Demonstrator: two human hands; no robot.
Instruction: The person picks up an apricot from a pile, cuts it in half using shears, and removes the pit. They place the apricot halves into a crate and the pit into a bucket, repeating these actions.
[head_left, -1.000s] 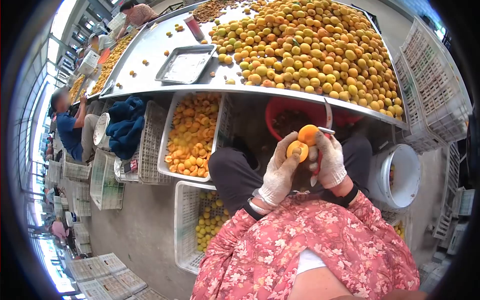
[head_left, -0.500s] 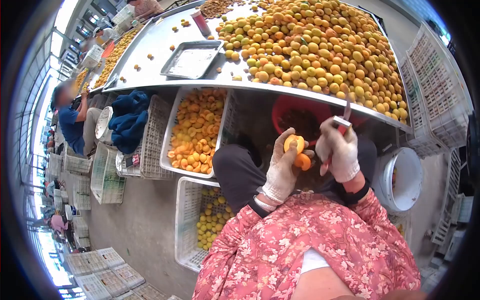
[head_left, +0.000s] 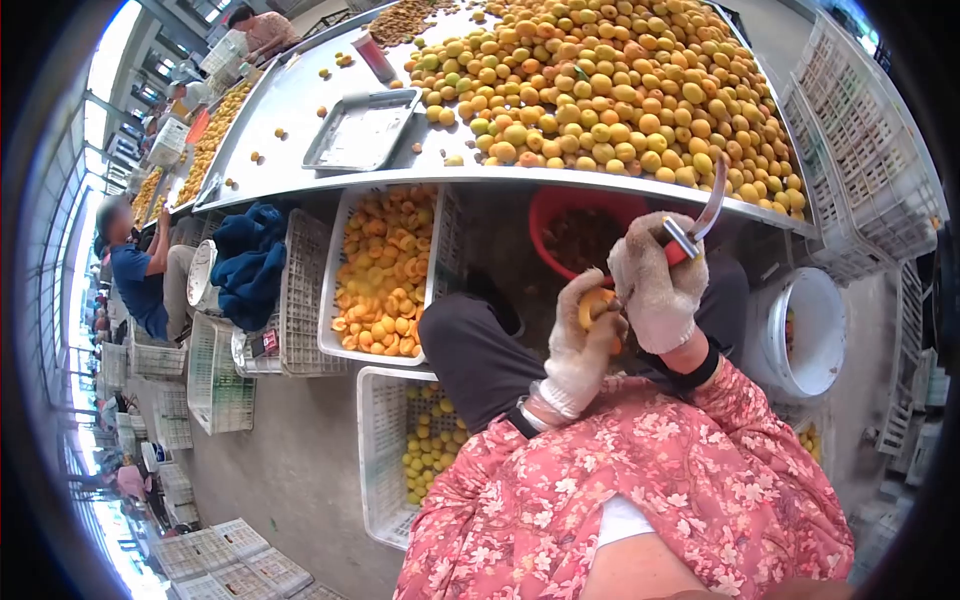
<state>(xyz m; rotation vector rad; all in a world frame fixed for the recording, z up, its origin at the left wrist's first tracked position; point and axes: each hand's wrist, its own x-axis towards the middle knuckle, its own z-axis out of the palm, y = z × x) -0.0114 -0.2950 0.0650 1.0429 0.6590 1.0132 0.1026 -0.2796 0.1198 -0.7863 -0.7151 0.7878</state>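
My gloved left hand (head_left: 572,360) is closed around an apricot (head_left: 594,304), whose orange side shows between the fingers. My gloved right hand (head_left: 656,285) grips a curved knife (head_left: 713,203) with a red handle and a metal collar; its blade points up and away from the fruit. Both hands meet above my lap, the right one's lower fingers at the apricot. Just beyond them sits a red basin (head_left: 541,222) with dark brown bits inside. Whether the knife's lower end touches the fruit is hidden by the fingers.
A metal table (head_left: 270,150) bears a heap of whole apricots (head_left: 620,95) and a metal tray (head_left: 362,130). To my left stand a crate of apricot halves (head_left: 385,270) and a crate of yellow-green fruit (head_left: 372,460). A white bucket (head_left: 815,335) is at right; a seated person (head_left: 140,270) works far left.
My right hand has moved left against the left hand, and the knife blade has tilted. The apricot, earlier showing as two opened orange halves, is now mostly covered by the fingers.
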